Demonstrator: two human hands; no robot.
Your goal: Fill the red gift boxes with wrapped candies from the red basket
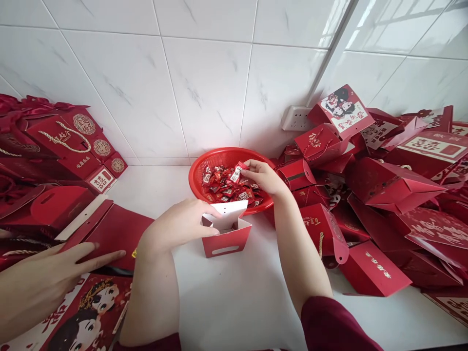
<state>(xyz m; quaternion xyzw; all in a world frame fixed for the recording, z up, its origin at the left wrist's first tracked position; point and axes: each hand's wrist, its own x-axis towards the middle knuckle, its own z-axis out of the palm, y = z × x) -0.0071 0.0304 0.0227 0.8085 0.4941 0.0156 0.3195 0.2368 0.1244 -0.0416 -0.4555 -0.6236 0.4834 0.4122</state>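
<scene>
On the desk (234, 297), the left hand (186, 220) has its thumb and fingers parted, gripping the edge of an upright, open red gift box (227, 240). Just behind, above the red plastic colander (203, 163) of candies (219, 183), the right hand (261, 176) pinches a wrapped candy (236, 174), fingers nearly closed.

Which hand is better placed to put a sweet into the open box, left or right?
Right, I'd judge. The right hand has a wrapped sweet in its grip, over the red basket beside the box. The left hand is at the box's opening.
</scene>
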